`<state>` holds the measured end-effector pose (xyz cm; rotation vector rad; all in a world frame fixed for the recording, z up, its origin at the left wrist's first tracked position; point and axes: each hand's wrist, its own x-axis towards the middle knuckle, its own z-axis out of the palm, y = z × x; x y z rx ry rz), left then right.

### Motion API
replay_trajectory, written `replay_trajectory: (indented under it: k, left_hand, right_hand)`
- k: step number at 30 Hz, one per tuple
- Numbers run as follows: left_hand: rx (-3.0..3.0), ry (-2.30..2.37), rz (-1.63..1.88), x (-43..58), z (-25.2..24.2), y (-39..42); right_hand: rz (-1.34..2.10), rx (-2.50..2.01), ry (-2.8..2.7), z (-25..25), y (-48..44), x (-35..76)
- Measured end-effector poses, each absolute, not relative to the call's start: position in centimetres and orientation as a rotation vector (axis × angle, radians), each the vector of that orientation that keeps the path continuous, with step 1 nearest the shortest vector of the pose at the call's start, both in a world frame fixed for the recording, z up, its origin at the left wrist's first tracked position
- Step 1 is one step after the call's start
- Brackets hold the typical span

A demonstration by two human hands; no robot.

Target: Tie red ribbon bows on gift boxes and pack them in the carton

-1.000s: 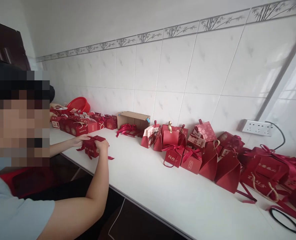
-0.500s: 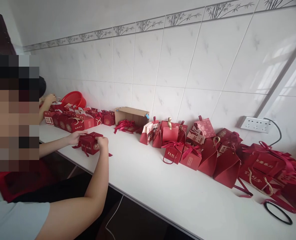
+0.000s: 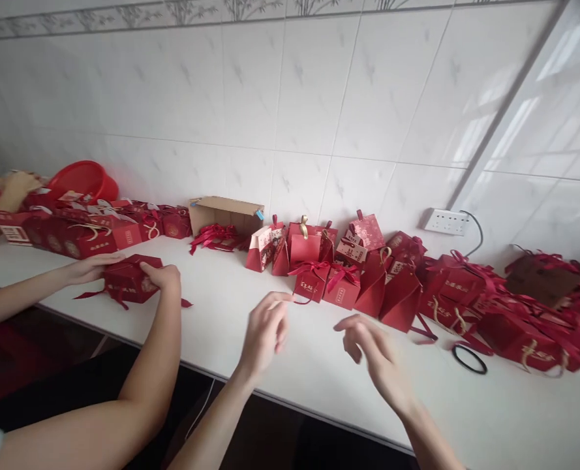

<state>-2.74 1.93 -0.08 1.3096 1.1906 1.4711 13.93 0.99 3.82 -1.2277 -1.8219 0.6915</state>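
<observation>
My left hand [image 3: 265, 329] hovers over the white counter [image 3: 290, 372] with its fingers loosely spread and nothing in it. My right hand [image 3: 370, 349] is beside it, also open and empty, fingers curled a little. Both are a short way in front of a small red ribboned gift box [image 3: 312, 282] and its neighbour [image 3: 341, 287], not touching them. A row of red gift boxes and bags [image 3: 417, 287] lines the wall behind.
A co-worker's two hands hold a red ribboned box [image 3: 128, 279] on the counter at left. Further left are stacked red boxes [image 3: 69, 235], a red basin [image 3: 81, 179] and another person's hand [image 3: 15, 186]. A cardboard box [image 3: 224, 212], a wall socket [image 3: 446, 220] and a black ring [image 3: 470, 359] are also here.
The view has swung down and to the right. My two hands have come into view above the counter. The co-worker keeps holding the same red box.
</observation>
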Motion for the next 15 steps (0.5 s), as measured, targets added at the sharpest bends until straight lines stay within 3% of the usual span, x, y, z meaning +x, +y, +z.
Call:
replay_trajectory:
  k: [3, 7, 15]
  left_hand:
    - [1.499, 1.258, 1.264, -0.1, -1.9, 5.8]
    - [1.576, 1.347, 1.247, 3.4, -4.6, 11.5]
    - [1.773, 1.263, 1.323, 6.6, -6.3, 14.0]
  right_hand:
    - [0.808, -1.264, -1.892, 0.0, 3.8, 18.6]
    - [0.731, -1.299, -1.913, -3.7, 8.7, 18.4]
    - [0.526, -1.237, -1.708, -5.7, 12.1, 19.9]
